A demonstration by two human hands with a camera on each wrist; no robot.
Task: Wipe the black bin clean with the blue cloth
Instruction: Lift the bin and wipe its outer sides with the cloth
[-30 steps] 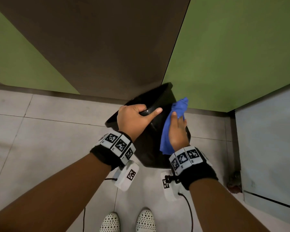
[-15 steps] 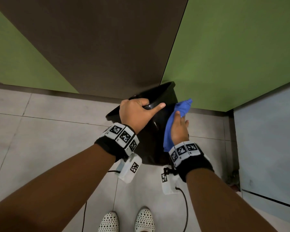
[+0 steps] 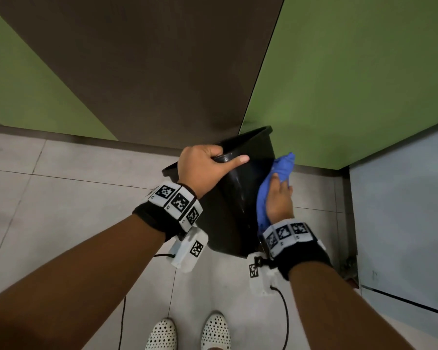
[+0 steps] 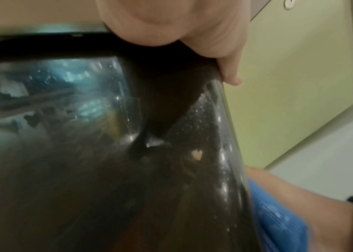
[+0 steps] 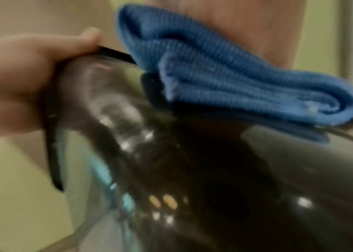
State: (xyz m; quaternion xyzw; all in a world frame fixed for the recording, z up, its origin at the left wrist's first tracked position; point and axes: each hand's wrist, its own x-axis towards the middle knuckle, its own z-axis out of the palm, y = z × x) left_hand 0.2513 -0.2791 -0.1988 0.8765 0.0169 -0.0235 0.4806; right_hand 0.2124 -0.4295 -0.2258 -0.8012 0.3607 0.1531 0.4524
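A glossy black bin (image 3: 238,198) is held tilted off the floor, its mouth turned away from me. My left hand (image 3: 205,168) grips the rim, fingers curled over the edge and thumb along the outside. The same bin (image 4: 106,153) fills the left wrist view, with my thumb (image 4: 229,75) on its wall. A folded blue cloth (image 3: 273,183) lies against the bin's right outer side under my right hand (image 3: 280,198), which presses it there. In the right wrist view the blue cloth (image 5: 225,76) sits near the rim of the bin (image 5: 214,170). How the right fingers lie is hidden.
Grey tiled floor (image 3: 61,210) lies below, and my white perforated shoes (image 3: 190,332) stand at the bottom. A brown door panel (image 3: 149,72) and green walls (image 3: 352,84) rise just behind the bin. A pale grey panel (image 3: 402,210) closes in the right side.
The right hand has slid the cloth up along the bin's right side towards the rim. The bin and left hand have lifted and shifted slightly away from me.
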